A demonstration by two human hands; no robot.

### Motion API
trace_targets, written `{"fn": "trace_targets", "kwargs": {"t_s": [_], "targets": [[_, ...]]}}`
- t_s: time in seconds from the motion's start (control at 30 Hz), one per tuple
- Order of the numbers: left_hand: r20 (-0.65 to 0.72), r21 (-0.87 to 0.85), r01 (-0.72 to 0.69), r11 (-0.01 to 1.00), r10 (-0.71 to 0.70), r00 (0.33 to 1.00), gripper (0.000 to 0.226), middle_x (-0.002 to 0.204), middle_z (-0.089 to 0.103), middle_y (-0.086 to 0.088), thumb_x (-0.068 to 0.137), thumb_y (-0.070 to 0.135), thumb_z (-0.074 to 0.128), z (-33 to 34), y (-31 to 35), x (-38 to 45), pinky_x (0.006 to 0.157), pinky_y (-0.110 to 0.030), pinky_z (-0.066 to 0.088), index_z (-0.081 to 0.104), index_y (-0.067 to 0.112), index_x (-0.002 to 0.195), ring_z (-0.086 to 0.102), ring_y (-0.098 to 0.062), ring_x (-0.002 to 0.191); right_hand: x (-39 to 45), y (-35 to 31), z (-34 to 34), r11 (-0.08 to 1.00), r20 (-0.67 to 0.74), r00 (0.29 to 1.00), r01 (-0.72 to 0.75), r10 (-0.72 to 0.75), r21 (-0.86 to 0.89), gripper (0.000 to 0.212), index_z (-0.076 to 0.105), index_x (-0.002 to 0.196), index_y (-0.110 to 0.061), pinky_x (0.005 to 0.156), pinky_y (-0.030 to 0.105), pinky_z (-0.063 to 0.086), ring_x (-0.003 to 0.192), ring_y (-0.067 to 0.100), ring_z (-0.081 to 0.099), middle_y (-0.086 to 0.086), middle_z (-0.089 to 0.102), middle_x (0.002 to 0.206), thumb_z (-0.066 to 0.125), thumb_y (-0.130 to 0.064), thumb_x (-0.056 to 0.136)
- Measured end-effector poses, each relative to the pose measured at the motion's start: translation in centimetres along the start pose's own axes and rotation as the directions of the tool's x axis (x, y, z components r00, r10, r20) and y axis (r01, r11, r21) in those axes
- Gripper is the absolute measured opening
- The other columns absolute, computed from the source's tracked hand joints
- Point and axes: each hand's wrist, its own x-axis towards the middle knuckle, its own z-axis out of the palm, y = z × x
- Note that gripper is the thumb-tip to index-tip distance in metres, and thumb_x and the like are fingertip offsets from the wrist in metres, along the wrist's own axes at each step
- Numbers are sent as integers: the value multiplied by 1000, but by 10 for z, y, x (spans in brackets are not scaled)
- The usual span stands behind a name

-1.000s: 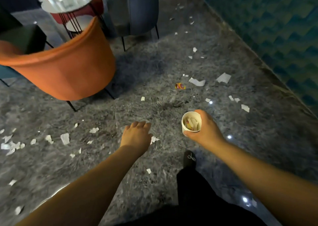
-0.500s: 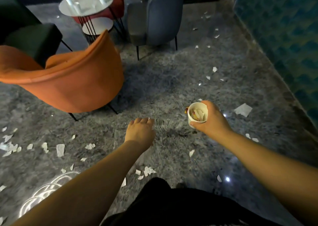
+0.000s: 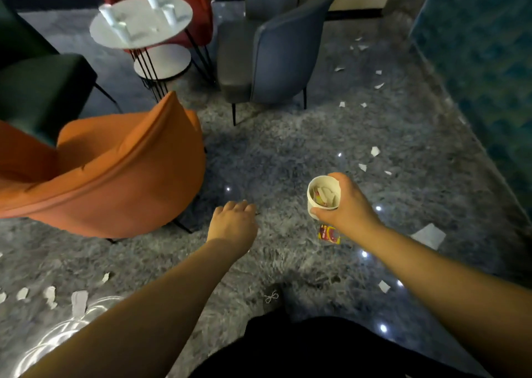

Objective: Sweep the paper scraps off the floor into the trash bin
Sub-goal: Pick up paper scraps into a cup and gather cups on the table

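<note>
White paper scraps lie scattered over the grey marbled floor, among them a large piece (image 3: 429,235) at the right and a row (image 3: 79,301) at the lower left. My right hand (image 3: 349,209) grips a white paper cup (image 3: 315,202) that holds several scraps. Just below the cup, a red and yellow wrapper (image 3: 328,233) lies on the floor. My left hand (image 3: 233,222) hangs palm down over the floor, left of the cup, its fingers loosely curled with nothing visible in them. No trash bin is in view.
An orange chair (image 3: 115,176) stands close on the left, a grey chair (image 3: 276,55) ahead, and a dark green seat (image 3: 40,89) at far left. A round white table (image 3: 141,20) carries several white cups. A teal wall (image 3: 483,61) bounds the right side.
I have stepped forward, so the chairs and table are nearer. The wrapper that lay ahead of the cup now lies just below it. Both hands keep their pose and the cup stays gripped.
</note>
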Motion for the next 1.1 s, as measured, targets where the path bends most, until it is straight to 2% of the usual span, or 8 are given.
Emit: {"fn": "trace_targets", "kwargs": {"t_s": [0.1, 0.23, 0.43, 0.57, 0.67, 0.8, 1.0, 1.1], "targets": [[-15, 9, -11, 1000, 11, 1000, 48, 156, 32, -1, 103, 35, 37, -26, -15, 49, 111, -42, 26, 34, 21, 148, 27, -25, 141, 55, -13, 0, 1000, -11, 1000, 2, -1, 14, 79, 43, 131, -20, 86, 26, 42, 112, 19, 52, 3, 49, 129, 86, -27, 65], [17, -15, 6, 1000, -6, 1000, 54, 158, 27, -3, 102, 42, 39, -59, -32, 112, 114, -43, 24, 30, 22, 151, 22, -25, 144, 122, -28, 1, 999, -5, 1000, 4, -4, 40, 78, 44, 130, -20, 92, 34, 47, 112, 19, 52, 1, 50, 129, 86, -29, 66], [24, -60, 44, 997, -43, 999, 55, 159, 27, -2, 101, 42, 38, -90, -51, 213, 115, -43, 22, 28, 24, 151, 21, -25, 145, 245, -39, 7, 999, 36, 998, 48, -49, 17, 77, 44, 130, -21, 83, 24, 40, 111, 19, 52, 0, 50, 128, 86, -29, 66], [3, -71, 110, 991, -110, 994, 53, 156, 32, -1, 101, 42, 40, -120, -63, 281, 113, -42, 24, 31, 25, 150, 24, -24, 143, 340, -52, 8, 995, 94, 991, 97, -100, 31, 80, 41, 133, -23, 85, 27, 44, 111, 18, 52, 0, 50, 129, 85, -31, 67], [-16, -76, 156, 985, -158, 987, 50, 152, 39, -2, 99, 40, 42, -148, -76, 327, 109, -41, 29, 37, 22, 146, 30, -25, 140, 406, -64, 7, 990, 129, 981, 139, -141, 29, 79, 42, 132, -22, 83, 24, 40, 109, 17, 52, 0, 50, 128, 86, -30, 66], [-63, -92, 222, 971, -228, 972, 54, 155, 35, -1, 99, 43, 42, -184, -104, 380, 111, -43, 27, 33, 23, 149, 27, -24, 142, 487, -86, 12, 979, 159, 967, 201, -201, 14, 77, 44, 127, -24, 80, 24, 39, 104, 13, 51, -3, 51, 122, 87, -31, 64], [-80, -142, 308, 941, -322, 944, 52, 155, 34, 0, 99, 42, 43, -215, -160, 438, 111, -43, 26, 34, 26, 148, 27, -24, 142, 582, -128, 48, 959, 203, 938, 285, -282, 14, 73, 46, 123, -23, 74, 17, 34, 101, 11, 47, -9, 46, 114, 86, -30, 63], [-81, -141, 330, 934, -343, 936, 51, 154, 36, 0, 99, 42, 43, -226, -196, 474, 109, -43, 28, 36, 26, 146, 29, -24, 141, 629, -151, 75, 958, 239, 929, 288, -281, 8, 75, 44, 126, -26, 78, 23, 37, 104, 13, 49, -6, 49, 121, 85, -34, 64]]}}
